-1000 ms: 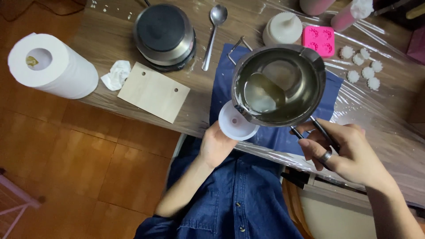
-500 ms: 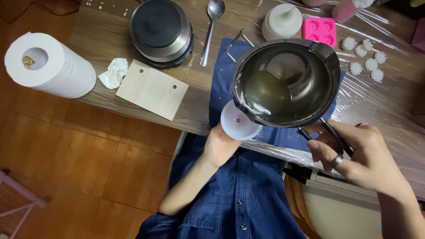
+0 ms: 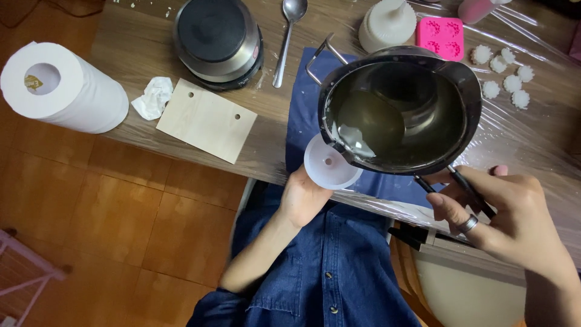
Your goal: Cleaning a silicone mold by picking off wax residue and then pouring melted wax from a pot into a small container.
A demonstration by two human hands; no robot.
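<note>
My right hand (image 3: 505, 215) grips the thin wire handle of a metal melting pot (image 3: 402, 109). The pot hangs tilted over the table edge with clear yellowish liquid pooled toward its lower left lip. My left hand (image 3: 305, 197) holds a small round white mould (image 3: 330, 162) from below, right under that pouring lip. The pot's rim overlaps the mould's upper right edge. I cannot tell whether liquid is running into it.
A wooden table (image 3: 139, 54) covered partly in plastic wrap carries a small black hot plate (image 3: 218, 39), a metal spoon (image 3: 286, 36), a thin wooden board (image 3: 207, 119), a crumpled tissue (image 3: 154, 97), a paper towel roll (image 3: 60, 88), a blue cloth (image 3: 305, 103), a pink mould (image 3: 440, 36) and several small white flower shapes (image 3: 505, 72).
The pot has tipped further toward the white mould and come closer to the camera. My left hand kept the mould under the lip.
</note>
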